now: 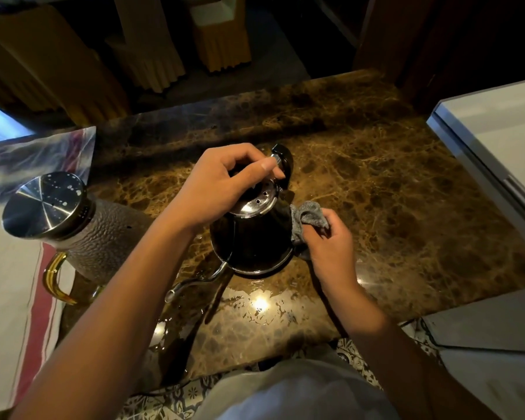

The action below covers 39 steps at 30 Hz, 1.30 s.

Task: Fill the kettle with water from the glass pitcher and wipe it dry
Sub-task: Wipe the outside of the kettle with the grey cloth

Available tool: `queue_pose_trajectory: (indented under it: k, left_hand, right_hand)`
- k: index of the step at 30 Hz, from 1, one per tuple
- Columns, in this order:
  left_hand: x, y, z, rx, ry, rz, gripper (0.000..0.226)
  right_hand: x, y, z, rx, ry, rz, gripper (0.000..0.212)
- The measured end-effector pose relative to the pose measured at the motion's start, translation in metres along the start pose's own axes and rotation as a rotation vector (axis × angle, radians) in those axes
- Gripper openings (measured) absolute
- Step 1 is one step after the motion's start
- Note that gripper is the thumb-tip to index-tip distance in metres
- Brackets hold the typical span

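Note:
A dark gooseneck kettle (252,241) stands on the brown marble counter (391,201), its thin spout pointing toward me and its black handle at the far side. My left hand (222,183) rests over the shiny lid, fingers closed around the lid knob. My right hand (331,237) holds a grey cloth (308,218) pressed against the kettle's right side. The textured glass pitcher (103,237), with a steel lid and an amber handle, stands to the left, apart from the kettle.
Water puddles lie on the counter in front of the kettle (255,304). A white cloth with red stripes (19,283) covers the left side. A white appliance (497,140) stands at the right. Covered chairs (219,34) are beyond the counter's far edge.

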<state>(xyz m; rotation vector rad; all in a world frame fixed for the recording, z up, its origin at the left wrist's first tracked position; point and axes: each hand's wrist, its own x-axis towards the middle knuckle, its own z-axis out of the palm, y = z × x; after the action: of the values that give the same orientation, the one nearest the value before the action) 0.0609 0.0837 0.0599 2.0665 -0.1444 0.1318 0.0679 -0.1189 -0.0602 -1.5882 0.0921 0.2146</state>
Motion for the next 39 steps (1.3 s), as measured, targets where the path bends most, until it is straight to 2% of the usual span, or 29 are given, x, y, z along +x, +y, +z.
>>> queue_pose_trajectory:
  k: [4, 9, 13, 17, 19, 22, 25, 27, 31, 34, 36, 39]
  left_hand:
    - [-0.001, 0.0, 0.001, 0.003, -0.014, 0.015, 0.015]
    - [-0.001, -0.005, 0.004, 0.026, -0.012, 0.029, 0.01]
    - [-0.003, -0.006, 0.007, 0.051, 0.02, 0.044, 0.011]
    - [-0.004, -0.006, 0.008, 0.067, 0.034, 0.051, 0.011]
    - [-0.004, -0.006, 0.008, 0.071, 0.035, 0.048, 0.01]
    - [-0.004, -0.004, 0.007, 0.109, 0.028, 0.046, 0.012]
    - [-0.007, 0.001, 0.007, 0.409, 0.072, 0.121, 0.02]
    - [-0.01, 0.004, 0.009, 0.53, 0.08, 0.149, 0.023]
    - [-0.012, 0.006, 0.012, 0.497, 0.083, 0.077, 0.03]
    - [-0.012, 0.005, 0.013, 0.488, 0.106, 0.076, 0.032]
    - [-0.012, 0.003, 0.014, 0.505, 0.113, 0.091, 0.028]
    - [-0.011, 0.001, 0.014, 0.496, 0.113, 0.078, 0.027]
  right_hand:
    - [-0.009, 0.009, -0.004, -0.079, -0.025, 0.059, 0.031]
    - [-0.023, 0.009, -0.011, -0.168, -0.104, -0.02, 0.014]
    - [-0.034, 0.014, -0.015, -0.298, -0.156, -0.069, 0.012]
    - [-0.047, 0.014, -0.002, -0.421, -0.143, -0.221, 0.01]
    - [-0.055, 0.011, 0.005, -0.402, -0.172, -0.256, 0.011]
    - [-0.058, 0.005, 0.009, -0.284, -0.175, -0.202, 0.012]
    - [-0.045, -0.01, 0.005, -0.186, -0.063, -0.232, 0.009]
    - [-0.033, -0.024, 0.002, -0.138, 0.006, -0.289, 0.011]
    - [-0.026, -0.04, 0.013, -0.086, -0.008, -0.392, 0.026]
    - [-0.032, -0.033, 0.018, -0.155, -0.061, -0.423, 0.019]
    - [-0.039, -0.021, 0.018, -0.235, -0.111, -0.409, 0.025]
    - [-0.036, 0.001, 0.017, -0.334, -0.129, -0.241, 0.037]
